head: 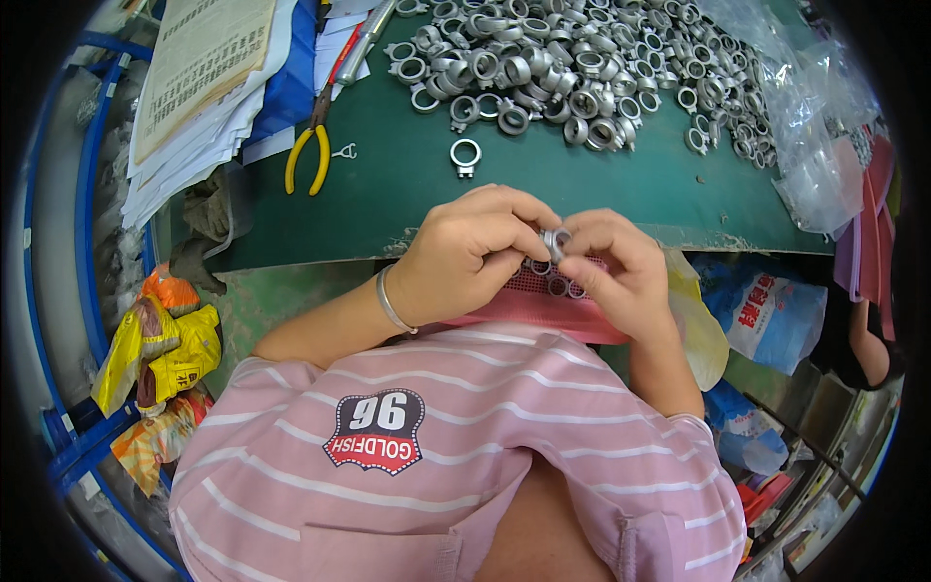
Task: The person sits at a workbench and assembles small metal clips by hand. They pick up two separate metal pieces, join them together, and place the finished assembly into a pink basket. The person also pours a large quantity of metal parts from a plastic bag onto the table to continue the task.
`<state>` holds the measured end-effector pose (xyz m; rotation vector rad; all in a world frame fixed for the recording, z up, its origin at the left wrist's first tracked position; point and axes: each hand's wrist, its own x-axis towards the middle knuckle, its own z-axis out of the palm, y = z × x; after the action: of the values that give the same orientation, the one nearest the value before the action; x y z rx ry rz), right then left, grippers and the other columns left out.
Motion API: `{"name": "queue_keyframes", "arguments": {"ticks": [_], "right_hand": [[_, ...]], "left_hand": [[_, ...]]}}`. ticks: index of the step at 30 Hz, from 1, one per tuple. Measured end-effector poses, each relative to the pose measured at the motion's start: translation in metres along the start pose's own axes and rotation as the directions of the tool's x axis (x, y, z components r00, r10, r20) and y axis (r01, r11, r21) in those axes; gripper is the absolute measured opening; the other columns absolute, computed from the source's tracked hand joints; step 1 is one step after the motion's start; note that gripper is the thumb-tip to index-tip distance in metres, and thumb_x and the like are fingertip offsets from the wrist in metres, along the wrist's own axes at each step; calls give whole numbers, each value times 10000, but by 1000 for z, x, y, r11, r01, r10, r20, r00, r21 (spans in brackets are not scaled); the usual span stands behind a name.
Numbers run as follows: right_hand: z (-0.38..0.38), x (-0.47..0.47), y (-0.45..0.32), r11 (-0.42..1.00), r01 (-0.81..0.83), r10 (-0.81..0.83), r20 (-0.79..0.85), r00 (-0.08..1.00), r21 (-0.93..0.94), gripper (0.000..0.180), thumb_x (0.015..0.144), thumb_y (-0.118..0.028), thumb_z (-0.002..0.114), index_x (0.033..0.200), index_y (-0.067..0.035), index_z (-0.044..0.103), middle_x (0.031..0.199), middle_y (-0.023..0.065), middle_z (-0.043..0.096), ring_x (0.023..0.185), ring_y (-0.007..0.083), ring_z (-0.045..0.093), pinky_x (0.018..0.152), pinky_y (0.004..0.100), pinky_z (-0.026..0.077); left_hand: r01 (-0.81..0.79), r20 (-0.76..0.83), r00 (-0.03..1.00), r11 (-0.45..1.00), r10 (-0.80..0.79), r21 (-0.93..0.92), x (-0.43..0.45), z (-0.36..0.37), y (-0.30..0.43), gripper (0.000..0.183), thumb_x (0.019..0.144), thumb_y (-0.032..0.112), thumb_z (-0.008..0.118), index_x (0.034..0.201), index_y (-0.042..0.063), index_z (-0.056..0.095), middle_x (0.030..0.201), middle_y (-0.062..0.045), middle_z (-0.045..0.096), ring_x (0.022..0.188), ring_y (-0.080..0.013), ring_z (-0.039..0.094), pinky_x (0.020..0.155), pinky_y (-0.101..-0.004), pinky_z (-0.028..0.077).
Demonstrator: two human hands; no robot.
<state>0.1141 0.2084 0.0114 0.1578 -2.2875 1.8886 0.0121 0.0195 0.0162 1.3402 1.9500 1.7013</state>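
Between my two hands, just off the table's front edge, is a grey metal ring clamp (558, 243). My left hand (473, 251) pinches its left side with thumb and fingertips. The fingers of my right hand (614, 265) close on its right side. Under my hands sits a pink plastic basket (487, 313) with a perforated wall, and several more metal rings (558, 286) lie in it. A single ring clamp (465, 154) lies apart on the green table (393, 211), its lug towards me. Behind it is a large heap of similar ring clamps (538, 65).
Yellow-handled pliers (320, 156) lie at the left beside a small metal piece (346, 151). Stacked papers (204, 80) cover the table's left end. Clear plastic bags (822, 131) sit at the right. Below hang or lie blue-and-white bags (774, 313). Another person's arm (867, 342) shows far right.
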Motion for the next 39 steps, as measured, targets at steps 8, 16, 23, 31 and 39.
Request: {"name": "queue_keyframes", "arguments": {"ticks": [8,16,23,31,39], "right_hand": [[-3,15,-13,882,125,-62,152,986,-453,86,802,-41,686,868,-24,633,900,122,619,836,300,607,731,369,496],[24,95,2,548,-33,-112,-112,987,-836,172,834,-189,661,804,-35,588,836,133,619,714,331,624,613,423,500],[13,89,4,656,-28,-64,-93,994,-755,140,816,-159,663,808,-22,640,759,122,659,644,287,644,571,389,510],[-2,51,-1,842,-482,493,19,870,243,123,922,-64,567,998,21,614,832,107,698,597,101,628,541,210,507],[7,42,3,764,-455,462,104,881,458,137,938,-47,539,1042,30,585,850,115,695,609,106,640,562,214,528]], "left_hand": [[56,-126,992,778,31,625,9,-38,-24,253,741,-92,629,968,19,639,990,-137,560,914,-311,569,803,-368,468],[160,-137,986,790,-97,591,0,-35,-22,201,721,-36,700,890,10,602,998,-141,535,954,-329,550,814,-382,461],[164,-162,982,873,-99,460,-2,-39,-19,377,703,-27,731,1051,23,595,1066,-142,555,927,-275,561,807,-340,472],[425,-188,877,896,-442,-126,-2,-23,-15,305,843,41,673,1135,11,586,966,-66,621,784,-110,584,674,-259,496],[474,279,734,172,-619,-864,-1,-17,-18,224,994,194,514,1039,-9,598,903,-73,641,755,-109,638,685,-237,546]]}}
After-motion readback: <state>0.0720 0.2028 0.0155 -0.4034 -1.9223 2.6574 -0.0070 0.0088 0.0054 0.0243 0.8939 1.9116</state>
